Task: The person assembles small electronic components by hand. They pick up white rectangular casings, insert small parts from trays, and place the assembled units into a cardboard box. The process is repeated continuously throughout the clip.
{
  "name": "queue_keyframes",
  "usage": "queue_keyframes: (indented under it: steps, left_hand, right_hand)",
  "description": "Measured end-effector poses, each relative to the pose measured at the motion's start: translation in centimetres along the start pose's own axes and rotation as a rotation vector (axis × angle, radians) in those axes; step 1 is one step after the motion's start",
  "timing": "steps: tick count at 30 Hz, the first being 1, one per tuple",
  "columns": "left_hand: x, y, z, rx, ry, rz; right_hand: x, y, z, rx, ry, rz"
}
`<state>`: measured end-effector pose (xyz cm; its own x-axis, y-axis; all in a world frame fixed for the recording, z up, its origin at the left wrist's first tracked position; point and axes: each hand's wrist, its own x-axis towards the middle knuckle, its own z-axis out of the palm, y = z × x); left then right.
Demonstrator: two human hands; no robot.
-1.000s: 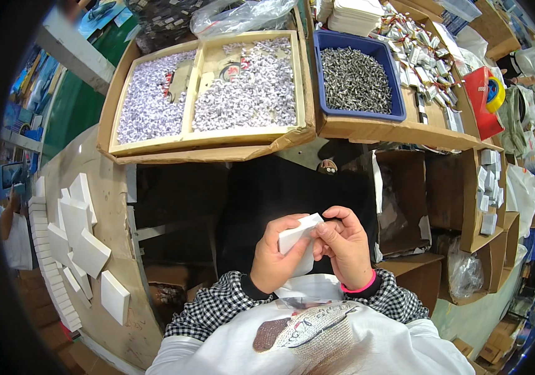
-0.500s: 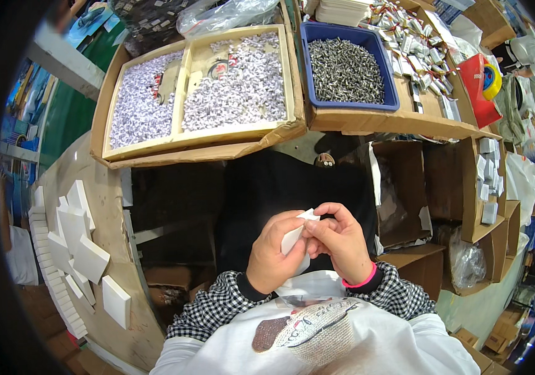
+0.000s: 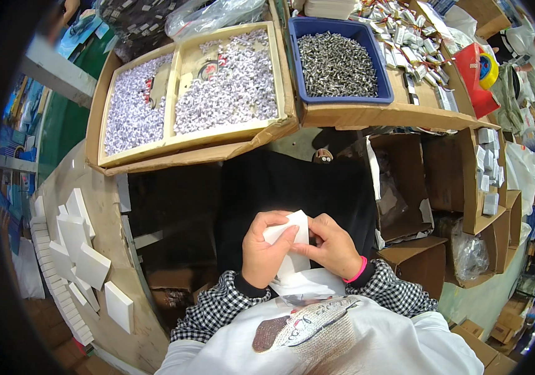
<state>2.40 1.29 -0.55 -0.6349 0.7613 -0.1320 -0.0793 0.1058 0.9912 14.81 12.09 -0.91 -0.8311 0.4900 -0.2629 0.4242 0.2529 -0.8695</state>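
Note:
In front of my body, both hands are on a small white paper box (image 3: 297, 232), its panels tilted at angles to each other. My left hand (image 3: 262, 255) grips one side, thumb lying across the white face and fingers behind it. On the other side, my right hand (image 3: 336, 247) pinches the edge, its thumb in front; some of its fingertips are hidden. Several similar flat white boxes (image 3: 93, 265) lie on the table to the left, some overlapping, beside a curved row of upright ones (image 3: 55, 290).
Ahead stand a divided tray (image 3: 170, 112) of small white parts and a blue bin (image 3: 387, 94) of small metal parts. White pieces with wires (image 3: 408, 40) lie right of it, near a red tape dispenser (image 3: 472, 78). Open cardboard boxes (image 3: 405, 150) stand at the right.
The white box has turned so more of its face shows. My right fingers have come down from its top edge to its side. The view has shifted slightly.

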Motion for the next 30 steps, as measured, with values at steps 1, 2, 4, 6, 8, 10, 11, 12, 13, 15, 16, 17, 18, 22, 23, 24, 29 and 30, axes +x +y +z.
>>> queue_keyframes:
  steps: [1,2,4,6,8,10,11,12,13,15,16,17,18,22,23,24,29,30]
  left_hand:
    - [0.0,-0.1,-0.1,-0.008,-0.007,-0.034]
    - [0.2,-0.3,-0.2,0.078,-0.036,-0.022]
    - [1.0,-0.2,-0.9,0.275,-0.076,-0.004]
    - [1.9,0.3,-1.7,0.45,-0.089,0.246]
    - [3.2,1.4,-2.7,0.638,-0.201,0.5]
    - [4.3,2.6,-3.0,0.759,-0.447,0.652]
    - [4.7,3.2,-2.9,0.825,-0.543,0.712]
    - [5.0,3.6,-2.3,0.886,-0.678,0.686]
    - [5.1,3.8,-1.7,0.909,-0.751,0.722]
    - [5.1,4.1,-0.3,0.858,-0.843,0.716]
    - [5.1,4.1,0.2,0.903,-0.818,0.716]
    - [5.0,3.9,0.6,0.938,-0.796,0.703]
    - [5.0,3.7,0.8,0.847,-0.788,0.65]
    - [5.0,1.9,0.7,0.557,-0.777,0.445]
    - [4.8,1.4,0.5,0.445,-0.798,0.308]
    - [4.6,0.9,0.4,0.354,-0.789,0.232]
    - [3.8,-0.8,0.4,0.008,-0.735,0.009]
    - [3.7,-1.0,0.5,0.009,-0.715,0.048]
  right_hand:
    - [-0.1,0.3,0.2,0.027,-0.003,-0.04]
    - [-0.3,0.5,0.4,0.053,-0.007,-0.08]
    - [0.0,0.7,0.7,0.501,-0.067,0.065]
    - [0.8,0.9,0.1,0.67,-0.093,0.148]
    - [2.0,1.3,-1.7,0.617,-0.138,0.126]
    - [3.3,1.5,-4.1,0.461,-0.262,0.175]
    - [3.4,1.4,-5.1,0.496,-0.366,0.164]
    - [3.7,1.2,-5.7,0.381,-0.436,0.203]
    - [4.0,1.0,-6.4,0.325,-0.515,0.169]
    - [4.6,0.0,-7.0,0.171,-0.506,0.192]
    - [4.6,-0.5,-7.9,0.15,-0.563,0.156]
    - [4.6,-1.1,-8.6,0.053,-0.635,0.224]
    - [4.5,-1.7,-9.5,0.034,-0.668,0.22]
    - [3.2,-4.6,-16.9,0.064,-0.528,0.138]
    - [2.9,-5.3,-18.9,0.107,-0.425,-0.012]
    - [2.6,-5.9,-20.9,0.136,-0.257,0.021]
    - [5.9,-5.7,-29.9,-0.713,0.422,-0.28]
    - [7.1,-5.2,-30.9,-0.862,0.449,-0.26]
